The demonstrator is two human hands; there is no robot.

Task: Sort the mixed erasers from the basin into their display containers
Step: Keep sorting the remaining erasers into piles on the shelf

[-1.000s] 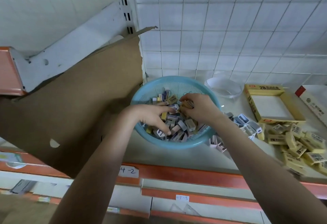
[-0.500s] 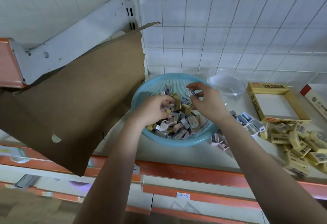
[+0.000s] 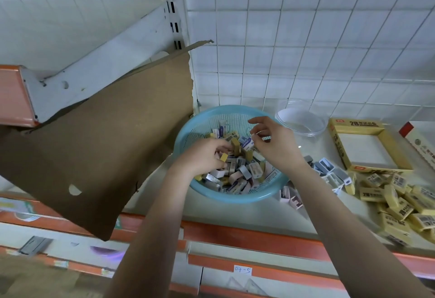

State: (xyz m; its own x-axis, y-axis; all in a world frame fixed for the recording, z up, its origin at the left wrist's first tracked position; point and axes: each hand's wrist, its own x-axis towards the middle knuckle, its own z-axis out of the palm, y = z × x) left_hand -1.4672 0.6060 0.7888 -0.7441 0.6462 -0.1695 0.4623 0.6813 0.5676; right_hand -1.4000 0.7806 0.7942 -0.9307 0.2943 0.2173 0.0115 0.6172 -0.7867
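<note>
cardboard sheet (image 3: 94,147) crowds the basin's (image 3: 186,137) left; right side open.

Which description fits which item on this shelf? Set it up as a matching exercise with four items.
Items:
1. basin
2. round tub
3. display box
4. cardboard sheet

Descriptions:
A. yellow, rectangular, empty
B. brown, left of the basin
C. light blue, mesh-walled
D. transparent, by the tiled wall

Pairs: 1-C, 2-D, 3-A, 4-B.
</note>
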